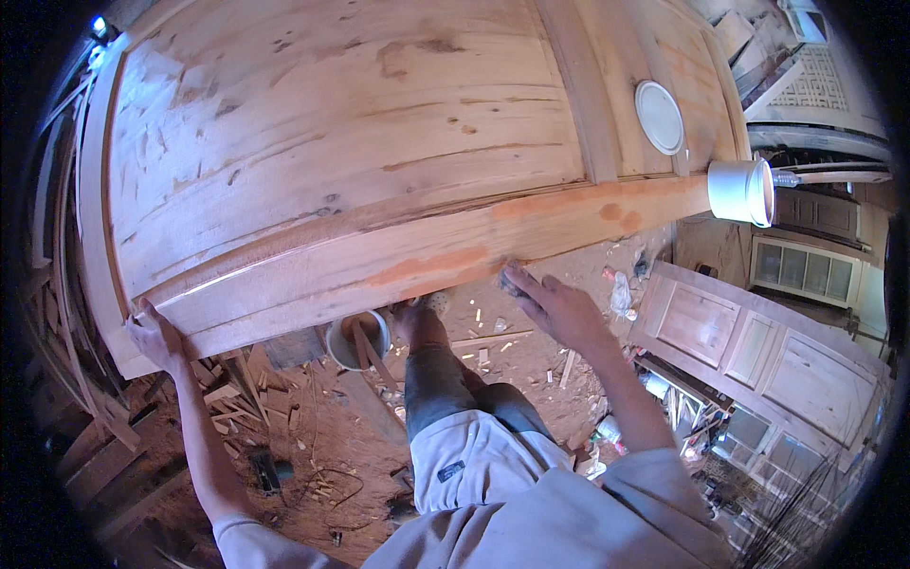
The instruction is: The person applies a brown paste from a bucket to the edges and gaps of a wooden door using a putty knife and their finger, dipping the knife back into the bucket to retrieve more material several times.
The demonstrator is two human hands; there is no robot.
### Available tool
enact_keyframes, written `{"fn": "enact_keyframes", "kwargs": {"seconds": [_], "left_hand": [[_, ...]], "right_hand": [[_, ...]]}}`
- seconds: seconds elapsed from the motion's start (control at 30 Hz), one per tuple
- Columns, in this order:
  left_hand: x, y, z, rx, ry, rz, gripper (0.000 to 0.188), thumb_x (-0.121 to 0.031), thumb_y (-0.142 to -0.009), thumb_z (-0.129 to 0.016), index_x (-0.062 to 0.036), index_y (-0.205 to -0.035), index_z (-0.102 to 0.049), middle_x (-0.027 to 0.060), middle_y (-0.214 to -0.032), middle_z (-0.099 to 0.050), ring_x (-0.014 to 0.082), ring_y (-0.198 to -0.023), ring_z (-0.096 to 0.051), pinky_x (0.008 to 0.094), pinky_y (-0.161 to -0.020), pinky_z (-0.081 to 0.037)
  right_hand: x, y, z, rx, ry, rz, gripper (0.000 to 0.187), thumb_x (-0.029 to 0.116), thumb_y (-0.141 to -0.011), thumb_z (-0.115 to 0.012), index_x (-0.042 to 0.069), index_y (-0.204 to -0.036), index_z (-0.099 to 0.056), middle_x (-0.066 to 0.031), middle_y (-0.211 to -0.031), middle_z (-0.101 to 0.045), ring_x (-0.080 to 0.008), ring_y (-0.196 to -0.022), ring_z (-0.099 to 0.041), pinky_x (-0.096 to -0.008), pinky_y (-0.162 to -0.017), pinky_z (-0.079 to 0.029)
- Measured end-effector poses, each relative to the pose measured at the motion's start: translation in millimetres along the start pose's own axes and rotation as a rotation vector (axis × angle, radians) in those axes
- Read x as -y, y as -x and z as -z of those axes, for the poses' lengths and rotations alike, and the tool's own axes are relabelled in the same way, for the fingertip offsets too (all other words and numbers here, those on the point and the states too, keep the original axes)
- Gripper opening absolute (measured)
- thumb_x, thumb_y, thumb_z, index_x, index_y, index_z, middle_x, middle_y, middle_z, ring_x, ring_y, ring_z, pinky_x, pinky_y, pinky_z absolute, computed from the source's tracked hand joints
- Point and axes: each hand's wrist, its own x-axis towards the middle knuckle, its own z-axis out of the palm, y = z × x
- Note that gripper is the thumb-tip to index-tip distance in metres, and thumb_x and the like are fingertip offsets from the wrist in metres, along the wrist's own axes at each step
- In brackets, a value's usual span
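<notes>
Both hands are working a wooden door panel (pixel 360 142): left hand (pixel 156 337) curled, bracing its corner, right hand (pixel 555 303) pressing a dark pad (pixel 517 283) along the stained lower edge, best kept flat.

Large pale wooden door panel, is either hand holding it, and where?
The left hand grips the large pale wooden door panel at its lower left corner. The right hand presses a small dark pad against its lower edge.
</notes>
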Motion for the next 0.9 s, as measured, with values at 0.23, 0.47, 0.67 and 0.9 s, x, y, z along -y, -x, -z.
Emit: {"fn": "enact_keyframes", "kwargs": {"seconds": [0.23, 0.47, 0.67, 0.9], "left_hand": [[0, -1, -3, -0.002, -0.001, -0.032, 0.086, -0.067, -0.090, -0.039, 0.0099, -0.128, -0.045, 0.0296, -0.129, -0.047, 0.0397, -0.123, -0.043, 0.0444, -0.105, -0.032], [-6, 2, 0, 0.002, 0.025, -0.012, 0.087, -0.067, -0.089, -0.040, 0.0105, -0.129, -0.043, 0.0290, -0.132, -0.045, 0.0394, -0.126, -0.041, 0.0447, -0.106, -0.031], [-8, 3, 1, -0.026, 0.019, -0.027, 0.087, -0.066, -0.090, -0.040, 0.0103, -0.131, -0.042, 0.0288, -0.133, -0.045, 0.0396, -0.127, -0.041, 0.0442, -0.107, -0.031], [0, 2, -3, -0.049, -0.006, -0.037, 0.085, -0.065, -0.091, -0.041, 0.0102, -0.131, -0.042, 0.0295, -0.132, -0.045, 0.0399, -0.125, -0.042, 0.0440, -0.105, -0.032]], "right_hand": [[-16, -24, 29, 0.232, 0.317, 0.147, 0.053, 0.032, -0.092, -0.050, 0.028, -0.143, -0.033, -0.0179, -0.090, -0.063, -0.0341, -0.070, -0.067, -0.0485, -0.060, -0.054], [-63, -16, 46, 0.205, 0.300, 0.070, 0.050, 0.034, -0.093, -0.049, 0.027, -0.141, -0.037, -0.0173, -0.083, -0.064, -0.0360, -0.070, -0.066, -0.0508, -0.063, -0.053], [-95, -8, 54, 0.157, 0.290, -0.028, 0.048, 0.029, -0.094, -0.051, 0.022, -0.140, -0.041, -0.0205, -0.088, -0.064, -0.0365, -0.077, -0.065, -0.0504, -0.068, -0.052], [-12, 6, -64, -0.475, -0.455, -0.106, 0.058, 0.017, -0.093, -0.054, 0.015, -0.146, -0.031, -0.0225, -0.103, -0.060, -0.0403, -0.091, -0.061, -0.0452, -0.079, -0.050]]}}
